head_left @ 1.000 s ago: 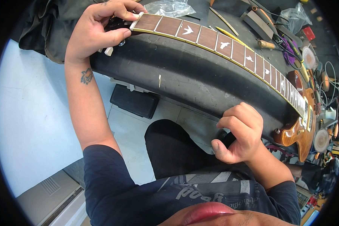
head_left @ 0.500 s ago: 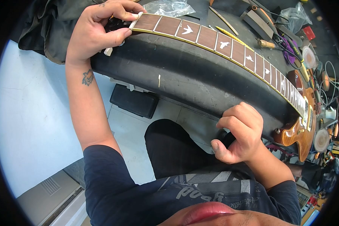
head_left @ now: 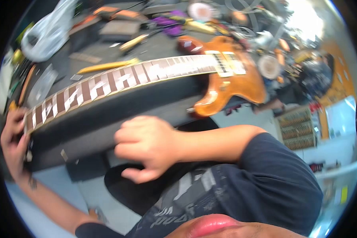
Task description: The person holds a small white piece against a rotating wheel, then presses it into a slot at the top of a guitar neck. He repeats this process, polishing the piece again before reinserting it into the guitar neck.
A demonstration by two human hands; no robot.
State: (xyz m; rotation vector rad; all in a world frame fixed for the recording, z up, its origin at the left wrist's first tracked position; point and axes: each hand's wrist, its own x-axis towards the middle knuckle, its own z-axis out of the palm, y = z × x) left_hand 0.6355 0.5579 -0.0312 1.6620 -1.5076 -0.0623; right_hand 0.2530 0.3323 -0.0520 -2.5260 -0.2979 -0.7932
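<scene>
An electric guitar lies on the padded black bench edge (head_left: 107,115). Its dark fretboard (head_left: 119,81) with white inlays runs from lower left to upper right, and its amber body (head_left: 234,85) sits at the right. My left hand (head_left: 14,142) grips the guitar's neck at its far left end, by the headstock. My right hand (head_left: 146,144) is curled into a loose fist against the bench's front edge, thumb pointing down, with nothing visible in it. The picture is blurred by motion.
The bench top behind the guitar is crowded with tools: a yellow strip (head_left: 107,65), a wooden-handled tool (head_left: 135,41), a clear plastic bag (head_left: 47,33), purple items (head_left: 166,20). A black box (head_left: 85,170) stands on the floor below. Shelving (head_left: 301,127) stands at the right.
The view has swung sharply right and rolled, so the guitar now appears higher and tilted the other way. Both hands keep their places on the neck end and bench edge.
</scene>
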